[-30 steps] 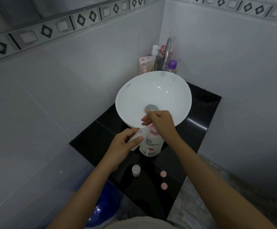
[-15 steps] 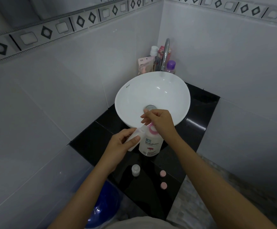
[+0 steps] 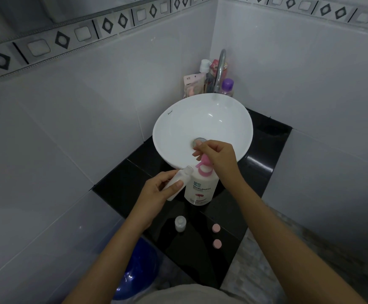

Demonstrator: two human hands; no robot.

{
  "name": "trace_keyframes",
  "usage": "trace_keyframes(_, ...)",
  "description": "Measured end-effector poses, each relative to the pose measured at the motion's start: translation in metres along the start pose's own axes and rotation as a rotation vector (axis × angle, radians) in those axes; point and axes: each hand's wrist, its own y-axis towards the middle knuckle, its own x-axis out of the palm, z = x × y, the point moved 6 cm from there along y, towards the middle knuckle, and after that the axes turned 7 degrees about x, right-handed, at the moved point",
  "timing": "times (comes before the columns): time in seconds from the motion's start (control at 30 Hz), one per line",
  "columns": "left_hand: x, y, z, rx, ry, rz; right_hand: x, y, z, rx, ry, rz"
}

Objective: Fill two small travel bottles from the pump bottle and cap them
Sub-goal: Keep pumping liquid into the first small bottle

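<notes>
The white pump bottle with pink pump (image 3: 200, 189) stands on the black bench (image 3: 200, 264). Right hand (image 3: 219, 160) presses its pump; left hand (image 3: 156, 191) grips a tilted clear travel bottle (image 3: 178, 183) beside it. A second small clear bottle (image 3: 180, 223) stands just nearer.

A single head-worn wide-angle camera looks steeply down and forward into a tiled corner. The white basin (image 3: 202, 130) sits just above frame centre, the black counter (image 3: 200, 255) below it, both close. Wall lines bow toward the edges, probably from lens distortion. No second view overlaps.
</notes>
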Motion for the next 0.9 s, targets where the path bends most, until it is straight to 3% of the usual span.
trace_keyframes(0.27, 0.004, -0.012, -0.02, -0.045, 0.001, -0.009, -0.037, -0.029, 0.019, -0.022, -0.079, 0.15)
trace_keyframes(0.43, 0.013, -0.022, -0.037, -0.08, 0.0, -0.048, -0.061, -0.063, 0.047, 0.01, 0.014, 0.249)
trace_keyframes(0.57, 0.017, -0.029, -0.049, -0.109, -0.01, -0.057, -0.064, -0.082, 0.094, 0.119, -0.024, 0.282)
trace_keyframes(0.9, 0.018, -0.043, -0.059, -0.154, 0.003, -0.034, -0.034, -0.089, 0.19, 0.347, -0.872, -0.01)
